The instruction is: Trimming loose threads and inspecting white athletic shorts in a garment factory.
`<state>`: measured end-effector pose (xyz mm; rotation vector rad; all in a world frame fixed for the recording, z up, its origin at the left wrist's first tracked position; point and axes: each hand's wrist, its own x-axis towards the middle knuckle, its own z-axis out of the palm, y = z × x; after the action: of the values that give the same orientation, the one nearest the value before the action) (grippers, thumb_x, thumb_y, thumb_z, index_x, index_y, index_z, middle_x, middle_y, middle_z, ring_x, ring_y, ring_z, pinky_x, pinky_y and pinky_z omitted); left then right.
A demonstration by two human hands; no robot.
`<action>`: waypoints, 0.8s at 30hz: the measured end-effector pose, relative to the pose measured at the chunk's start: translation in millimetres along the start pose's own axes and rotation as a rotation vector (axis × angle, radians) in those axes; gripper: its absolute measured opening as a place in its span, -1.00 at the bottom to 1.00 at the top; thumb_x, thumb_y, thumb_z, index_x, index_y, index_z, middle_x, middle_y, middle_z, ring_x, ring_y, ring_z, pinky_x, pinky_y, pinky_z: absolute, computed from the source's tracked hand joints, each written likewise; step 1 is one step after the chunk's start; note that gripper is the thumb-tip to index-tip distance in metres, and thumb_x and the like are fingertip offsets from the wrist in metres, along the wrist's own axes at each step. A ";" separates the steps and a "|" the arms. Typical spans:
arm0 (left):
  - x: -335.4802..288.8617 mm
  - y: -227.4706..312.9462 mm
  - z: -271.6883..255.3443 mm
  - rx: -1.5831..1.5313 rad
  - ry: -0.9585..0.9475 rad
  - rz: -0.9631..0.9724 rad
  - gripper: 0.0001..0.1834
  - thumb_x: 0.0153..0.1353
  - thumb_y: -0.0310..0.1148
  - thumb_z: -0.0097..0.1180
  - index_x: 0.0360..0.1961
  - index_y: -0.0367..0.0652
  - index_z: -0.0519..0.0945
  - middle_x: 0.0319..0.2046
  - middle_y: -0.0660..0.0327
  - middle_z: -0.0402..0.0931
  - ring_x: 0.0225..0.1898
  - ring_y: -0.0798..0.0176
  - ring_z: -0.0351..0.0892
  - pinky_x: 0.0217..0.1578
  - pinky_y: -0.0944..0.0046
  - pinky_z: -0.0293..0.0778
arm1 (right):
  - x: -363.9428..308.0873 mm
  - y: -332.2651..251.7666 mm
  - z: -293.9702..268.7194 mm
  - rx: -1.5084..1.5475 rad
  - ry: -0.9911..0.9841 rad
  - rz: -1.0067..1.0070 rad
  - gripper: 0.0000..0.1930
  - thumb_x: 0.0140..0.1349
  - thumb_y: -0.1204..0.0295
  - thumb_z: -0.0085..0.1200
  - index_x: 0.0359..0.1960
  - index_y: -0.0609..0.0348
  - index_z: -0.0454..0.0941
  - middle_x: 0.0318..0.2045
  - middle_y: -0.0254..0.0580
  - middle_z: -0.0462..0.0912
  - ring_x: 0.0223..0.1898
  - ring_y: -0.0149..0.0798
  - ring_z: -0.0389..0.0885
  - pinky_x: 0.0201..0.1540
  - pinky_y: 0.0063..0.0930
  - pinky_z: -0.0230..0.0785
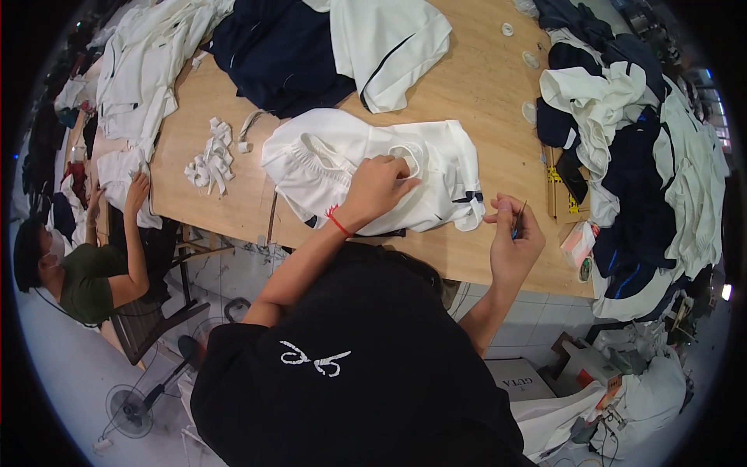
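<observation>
Wooden table (482, 86), garment heaps around | left hand (377, 187) presses white garment (436, 167) flat | right hand (513, 233), beside it, pinches thread snips (519, 220) | risk: blade nicks fabric.

Head-worn fisheye, steeply down, close.

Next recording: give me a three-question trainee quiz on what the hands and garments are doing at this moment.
1. True or false: the left hand rests on the white garment spread on the wooden table.
2. What does the right hand hold?
A. a thin dark tool
B. a roll of tape
C. a folded shirt
3. Fill in: the small heap of white fabric strips lies to the ___ of the white garment.

Key
1. True
2. A
3. Left
</observation>
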<state>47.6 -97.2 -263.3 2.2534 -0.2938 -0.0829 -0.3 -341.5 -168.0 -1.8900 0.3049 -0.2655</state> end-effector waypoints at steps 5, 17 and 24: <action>-18.0 -0.2 -37.6 -1.022 -0.082 -0.221 -0.88 0.33 -0.59 0.08 -0.23 -0.12 0.43 -0.33 0.45 0.35 -0.26 0.56 0.36 -0.24 0.44 0.36 | -14.8 29.9 -14.9 -0.028 0.018 0.131 -0.82 0.51 0.49 0.16 -0.13 0.43 0.69 -0.27 -0.19 0.76 -0.40 -0.44 0.69 -0.24 -0.57 0.51; -54.2 -10.4 -156.6 -1.224 0.565 0.076 -0.42 0.23 -0.26 0.08 0.20 -0.42 0.48 0.10 -0.15 0.63 0.20 0.01 0.66 0.23 0.05 0.59 | 5.7 131.0 35.0 -0.088 -0.131 0.027 -0.83 0.39 0.47 0.30 -0.13 0.36 0.72 -0.35 -0.25 0.75 -0.30 -0.44 0.64 -0.07 -0.54 0.50; -46.0 -53.7 -131.3 -0.061 0.842 -0.336 -0.70 0.39 -0.36 0.32 0.07 -0.26 0.67 -0.10 0.16 0.72 -0.12 0.29 0.66 -0.04 0.29 0.56 | -2.1 147.8 46.0 0.009 -0.131 0.255 -0.83 0.46 0.44 0.23 -0.15 0.34 0.72 -0.35 -0.24 0.76 -0.30 -0.42 0.69 -0.11 -0.52 0.48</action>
<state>33.5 45.2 -221.5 2.0501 0.5268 0.6548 1.0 -347.4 -322.7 -1.8275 0.4501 0.0290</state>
